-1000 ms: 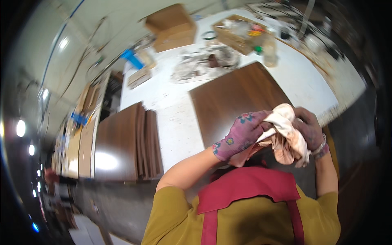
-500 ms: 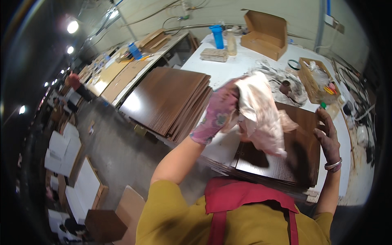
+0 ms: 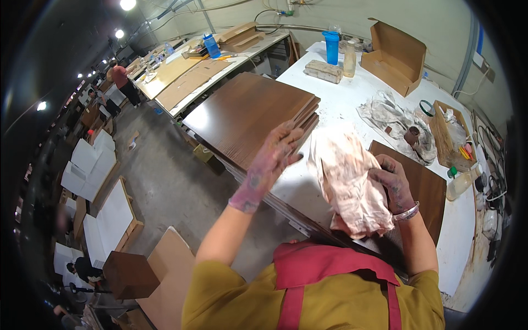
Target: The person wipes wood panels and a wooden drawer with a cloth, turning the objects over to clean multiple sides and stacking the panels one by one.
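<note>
A stained white-and-pink cloth (image 3: 349,181) hangs over the near brown wood-grain panel (image 3: 432,192) and hides much of it. My right hand (image 3: 393,184), in a stained glove and with a bracelet at the wrist, is closed on the cloth's right side. My left hand (image 3: 272,162), in a purple patterned glove, is empty with its fingers apart. It is held beside the near right corner of a stack of dark brown panels (image 3: 253,115), left of the cloth. Whether it touches the stack I cannot tell.
On the white table (image 3: 291,82) stand a blue cup (image 3: 331,48), an open cardboard box (image 3: 396,58), a wrapped block (image 3: 324,71) and a crumpled grey cloth (image 3: 385,115). A bottle with a green cap (image 3: 462,184) lies at the right. People work far left.
The cloth has gone from my left hand to my right. My right hand has come in from the panel's right edge, and my left has moved away leftward, empty. The view has shifted.
</note>
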`<action>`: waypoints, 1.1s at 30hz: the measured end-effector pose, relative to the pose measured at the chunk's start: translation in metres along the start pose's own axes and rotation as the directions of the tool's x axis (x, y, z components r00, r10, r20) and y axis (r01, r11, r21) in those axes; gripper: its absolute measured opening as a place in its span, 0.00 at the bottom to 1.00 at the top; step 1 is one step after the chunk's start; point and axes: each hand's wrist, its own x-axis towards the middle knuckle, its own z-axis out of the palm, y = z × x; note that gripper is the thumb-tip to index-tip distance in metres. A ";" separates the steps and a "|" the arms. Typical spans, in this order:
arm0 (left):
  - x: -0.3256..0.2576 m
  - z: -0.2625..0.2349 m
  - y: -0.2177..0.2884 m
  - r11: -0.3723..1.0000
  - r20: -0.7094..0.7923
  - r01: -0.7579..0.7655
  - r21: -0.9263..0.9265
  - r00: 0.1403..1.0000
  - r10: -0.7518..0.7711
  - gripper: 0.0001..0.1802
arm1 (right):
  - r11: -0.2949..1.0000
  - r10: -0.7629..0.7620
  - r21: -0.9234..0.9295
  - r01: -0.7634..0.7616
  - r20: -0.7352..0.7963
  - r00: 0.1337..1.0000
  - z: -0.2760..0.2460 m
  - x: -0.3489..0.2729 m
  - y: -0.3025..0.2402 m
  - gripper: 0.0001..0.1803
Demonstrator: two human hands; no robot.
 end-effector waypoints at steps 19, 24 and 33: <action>0.032 -0.065 0.034 0.338 0.269 -0.193 0.921 0.943 -0.194 0.19 | 0.909 0.182 0.358 -0.211 0.112 0.977 0.095 0.057 0.061 0.23; 0.068 -0.237 0.158 -0.151 -0.053 0.177 0.973 0.799 0.599 0.22 | 0.983 0.118 0.144 -0.113 -0.032 0.992 0.058 0.074 0.113 0.16; 0.040 -0.358 0.151 -0.346 -0.423 0.558 0.754 0.816 0.395 0.26 | 0.958 0.285 -0.004 -0.285 0.009 0.958 0.089 0.118 0.130 0.25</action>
